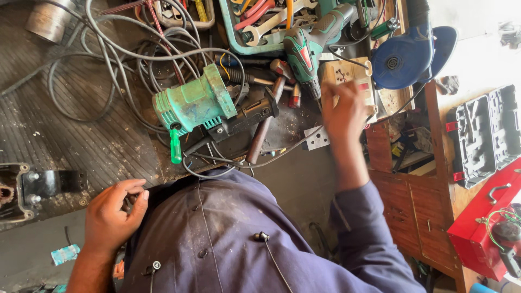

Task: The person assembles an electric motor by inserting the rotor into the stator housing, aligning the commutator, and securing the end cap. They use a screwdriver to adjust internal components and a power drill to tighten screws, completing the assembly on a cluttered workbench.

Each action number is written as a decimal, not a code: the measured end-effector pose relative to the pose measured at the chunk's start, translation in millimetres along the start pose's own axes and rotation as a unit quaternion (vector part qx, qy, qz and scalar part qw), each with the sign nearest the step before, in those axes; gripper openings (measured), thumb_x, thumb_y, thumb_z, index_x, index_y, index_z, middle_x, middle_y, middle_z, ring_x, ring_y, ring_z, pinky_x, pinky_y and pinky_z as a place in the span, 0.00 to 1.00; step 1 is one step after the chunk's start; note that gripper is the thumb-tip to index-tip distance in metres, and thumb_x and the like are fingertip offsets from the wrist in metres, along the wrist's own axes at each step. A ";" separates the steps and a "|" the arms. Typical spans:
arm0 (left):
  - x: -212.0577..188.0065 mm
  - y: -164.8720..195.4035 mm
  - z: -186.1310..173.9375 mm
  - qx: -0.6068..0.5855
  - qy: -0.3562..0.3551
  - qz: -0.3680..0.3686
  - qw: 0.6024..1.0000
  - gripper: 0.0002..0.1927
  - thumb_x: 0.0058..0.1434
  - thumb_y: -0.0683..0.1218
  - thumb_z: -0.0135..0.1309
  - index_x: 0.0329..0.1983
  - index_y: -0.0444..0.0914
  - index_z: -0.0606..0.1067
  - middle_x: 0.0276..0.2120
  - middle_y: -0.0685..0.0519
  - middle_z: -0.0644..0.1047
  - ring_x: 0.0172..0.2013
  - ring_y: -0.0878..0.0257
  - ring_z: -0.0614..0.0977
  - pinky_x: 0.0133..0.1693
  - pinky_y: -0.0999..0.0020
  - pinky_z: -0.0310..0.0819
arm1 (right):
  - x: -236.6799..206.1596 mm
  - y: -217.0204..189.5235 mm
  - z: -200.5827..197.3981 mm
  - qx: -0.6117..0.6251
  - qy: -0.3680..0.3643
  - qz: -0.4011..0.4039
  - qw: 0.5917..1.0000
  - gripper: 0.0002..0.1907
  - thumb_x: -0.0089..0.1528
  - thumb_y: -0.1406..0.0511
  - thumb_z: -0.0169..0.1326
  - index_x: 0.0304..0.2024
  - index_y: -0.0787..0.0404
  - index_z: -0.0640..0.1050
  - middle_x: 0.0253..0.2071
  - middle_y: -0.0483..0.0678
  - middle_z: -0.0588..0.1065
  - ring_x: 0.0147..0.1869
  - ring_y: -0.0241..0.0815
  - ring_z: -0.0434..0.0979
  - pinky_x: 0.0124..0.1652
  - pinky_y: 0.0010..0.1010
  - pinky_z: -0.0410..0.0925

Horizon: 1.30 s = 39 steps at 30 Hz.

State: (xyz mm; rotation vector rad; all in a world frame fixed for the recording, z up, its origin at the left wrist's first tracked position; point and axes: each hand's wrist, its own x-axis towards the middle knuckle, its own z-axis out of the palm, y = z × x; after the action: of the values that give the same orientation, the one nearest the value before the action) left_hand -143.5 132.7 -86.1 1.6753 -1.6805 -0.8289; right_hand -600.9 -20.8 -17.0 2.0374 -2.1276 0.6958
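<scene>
A dark, ribbed tabletop (65, 125) fills the upper left, dusty and scuffed, with pale grit caught in its grooves; its near edge is worn and chipped; below it lies a grey concrete floor (32, 260), stained and littered with small scraps; to the right stands a reddish-brown wooden cabinet (418, 206) with panelled doors and an open shelf (404, 149) crammed with odds and ends; beyond the cabinet the floor is pale and washed out by strong daylight (477, 49); the tabletop side sits in softer, even shade.
</scene>
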 end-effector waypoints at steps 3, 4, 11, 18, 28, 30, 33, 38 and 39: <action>0.4 -3.1 0.0 -0.001 -0.004 0.000 1.000 0.12 0.59 0.45 0.61 0.45 0.37 0.79 0.32 0.53 0.81 0.25 0.63 0.78 0.31 0.68 0.72 | -27.9 -41.2 2.6 0.139 -0.091 0.165 0.972 0.13 0.67 0.59 0.59 0.51 0.56 0.83 0.40 0.49 0.74 0.43 0.48 0.77 0.46 0.39 0.70; -0.3 -4.2 -0.5 0.001 -0.006 -0.004 1.000 0.12 0.59 0.45 0.61 0.45 0.37 0.80 0.32 0.52 0.82 0.25 0.62 0.79 0.31 0.68 0.73 | -32.0 -51.4 5.0 0.147 -0.084 0.112 0.979 0.16 0.65 0.59 0.61 0.53 0.60 0.81 0.43 0.51 0.74 0.47 0.50 0.75 0.48 0.39 0.69; -7.4 -8.4 -9.2 -0.040 -0.009 0.072 0.997 0.10 0.59 0.43 0.60 0.43 0.36 0.78 0.36 0.47 0.81 0.37 0.55 0.84 0.41 0.64 0.77 | -45.2 -94.3 26.2 0.169 -0.053 0.037 0.983 0.19 0.55 0.65 0.68 0.47 0.64 0.81 0.49 0.51 0.76 0.55 0.51 0.72 0.55 0.38 0.66; -15.6 -3.8 -41.1 -0.085 -0.003 0.131 0.988 0.09 0.57 0.39 0.61 0.42 0.35 0.77 0.32 0.49 0.81 0.33 0.56 0.83 0.37 0.65 0.76 | -64.6 -125.4 26.6 0.184 0.023 0.036 0.982 0.16 0.58 0.70 0.67 0.49 0.60 0.83 0.42 0.48 0.75 0.51 0.49 0.73 0.53 0.36 0.66; -4.6 3.8 -135.2 -0.063 0.148 0.248 0.955 0.07 0.61 0.36 0.57 0.43 0.34 0.75 0.30 0.51 0.80 0.30 0.58 0.82 0.35 0.66 0.75 | -94.3 -192.4 -6.0 0.204 0.081 -0.080 0.972 0.18 0.55 0.76 0.65 0.47 0.61 0.80 0.56 0.54 0.74 0.64 0.55 0.71 0.63 0.44 0.66; -0.6 -3.5 -159.2 -0.024 0.171 0.257 0.951 0.07 0.62 0.36 0.56 0.43 0.34 0.75 0.31 0.50 0.80 0.31 0.57 0.82 0.36 0.64 0.75 | -102.8 -201.6 -7.2 0.222 0.071 -0.060 0.970 0.16 0.57 0.77 0.63 0.46 0.61 0.79 0.63 0.58 0.71 0.69 0.56 0.70 0.64 0.44 0.66; 8.5 -18.4 -195.3 0.021 0.210 0.219 0.953 0.05 0.65 0.36 0.56 0.43 0.34 0.76 0.32 0.50 0.81 0.30 0.59 0.81 0.32 0.68 0.74 | -110.2 -208.4 -1.1 0.482 0.020 0.052 0.874 0.08 0.65 0.74 0.60 0.45 0.60 0.77 0.72 0.55 0.66 0.69 0.50 0.73 0.63 0.38 0.70; 11.3 -41.8 -235.8 0.060 0.234 0.153 0.958 0.02 0.77 0.36 0.57 0.49 0.32 0.76 0.36 0.49 0.81 0.33 0.62 0.82 0.36 0.72 0.75 | -135.8 -219.3 2.3 0.565 -0.002 0.036 0.824 0.20 0.64 0.73 0.66 0.52 0.58 0.70 0.67 0.59 0.71 0.70 0.48 0.73 0.65 0.38 0.71; 9.5 -48.2 -241.2 0.085 0.230 0.143 0.959 0.02 0.77 0.36 0.57 0.49 0.32 0.76 0.37 0.49 0.80 0.33 0.62 0.81 0.37 0.72 0.74 | -144.1 -225.7 2.9 0.591 0.003 0.035 0.806 0.24 0.63 0.72 0.67 0.56 0.58 0.68 0.66 0.59 0.71 0.70 0.48 0.73 0.65 0.38 0.71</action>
State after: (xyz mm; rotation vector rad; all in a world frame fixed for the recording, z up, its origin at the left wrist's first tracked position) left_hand 76.7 121.4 23.4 1.5331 -1.6346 -0.1403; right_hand -368.4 112.0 -20.3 2.2802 -1.8791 2.5024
